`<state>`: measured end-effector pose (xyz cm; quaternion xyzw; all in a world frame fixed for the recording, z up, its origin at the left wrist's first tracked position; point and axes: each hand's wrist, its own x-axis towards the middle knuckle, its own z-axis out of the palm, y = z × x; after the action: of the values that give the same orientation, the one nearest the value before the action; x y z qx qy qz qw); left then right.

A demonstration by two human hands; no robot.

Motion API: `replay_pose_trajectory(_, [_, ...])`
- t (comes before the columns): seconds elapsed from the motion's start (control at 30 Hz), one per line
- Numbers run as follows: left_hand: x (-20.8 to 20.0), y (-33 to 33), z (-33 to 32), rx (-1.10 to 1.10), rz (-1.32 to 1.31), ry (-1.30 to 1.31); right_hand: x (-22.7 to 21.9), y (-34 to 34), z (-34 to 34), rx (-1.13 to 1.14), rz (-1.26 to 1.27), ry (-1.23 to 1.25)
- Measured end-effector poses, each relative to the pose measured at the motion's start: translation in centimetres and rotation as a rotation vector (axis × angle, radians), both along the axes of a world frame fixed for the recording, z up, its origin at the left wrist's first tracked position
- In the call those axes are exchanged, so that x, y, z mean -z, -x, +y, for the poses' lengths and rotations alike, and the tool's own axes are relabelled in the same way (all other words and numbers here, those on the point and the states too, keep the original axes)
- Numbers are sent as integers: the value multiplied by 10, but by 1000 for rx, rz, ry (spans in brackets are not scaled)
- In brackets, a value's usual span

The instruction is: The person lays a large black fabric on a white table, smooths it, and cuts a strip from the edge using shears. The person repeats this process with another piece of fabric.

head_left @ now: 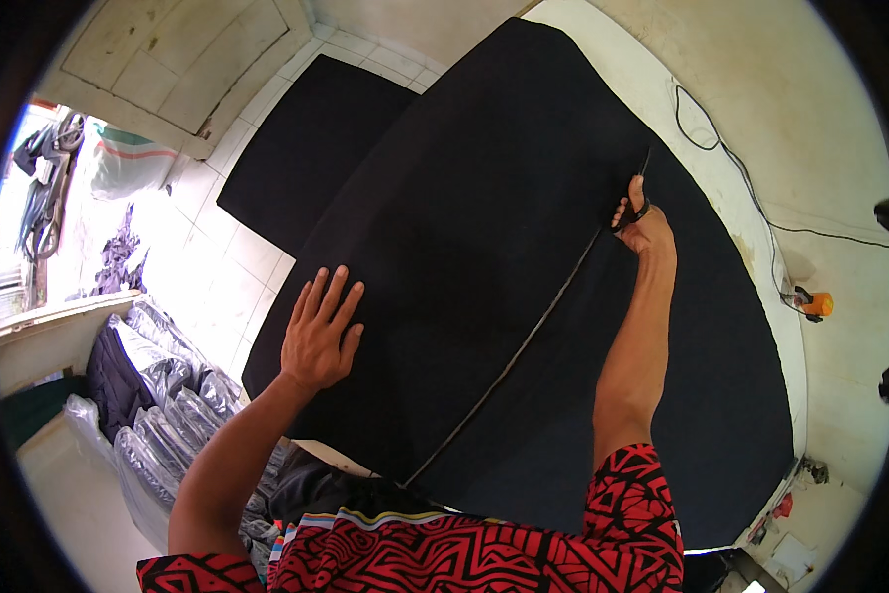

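Black fabric (464,247) lies spread over a large table. My left hand (319,331) rests palm down on its left part, fingers spread and holding nothing. On the far right part, my right hand (639,217) is closed round the dark handles of what look like scissors (647,161), their thin blade end showing beyond the thumb. From this hand a narrow greyish line (509,368) runs back through the fabric to the near edge by my waist. It looks like a cut, its two edges lying close together.
Another black fabric piece (311,148) lies past the table's left side, above the tiled floor (202,203). Plastic-wrapped bundles (173,435) are stacked at the left. A black cable (751,188) and an orange object (817,304) are along the right wall. A white sack (128,163) stands near the doorway.
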<state>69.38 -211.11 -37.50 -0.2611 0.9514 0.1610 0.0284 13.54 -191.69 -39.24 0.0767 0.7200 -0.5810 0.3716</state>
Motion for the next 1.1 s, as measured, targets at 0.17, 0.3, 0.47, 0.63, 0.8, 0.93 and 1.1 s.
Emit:
replay_pose_trajectory(0.17, [0, 0, 0, 0, -7, -4, 2, 19, -3, 14, -48, 53])
replay_pose_trajectory(0.3, [-1, 0, -1, 3, -65, -20, 2, 32, -11, 9, -47, 63])
replay_pose_trajectory(0.47, [0, -2, -1, -1, -40, -22, 2, 44, -18, 46, -15, 71])
replay_pose_trajectory(0.63, [0, -1, 0, -8, -45, -15, -1, 64, -20, 11, 2, 70])
replay_pose_trajectory(0.8, [-3, 2, -2, -3, -55, -20, -7, 70, -27, -14, 153, 63])
replay_pose_trajectory(0.93, [0, -3, 0, 9, -20, 2, -26, 13, 4, -176, 302, 28])
replay_pose_trajectory(1.1, [4, -2, 2, 31, 37, 79, -36, -171, 109, -161, 214, 293])
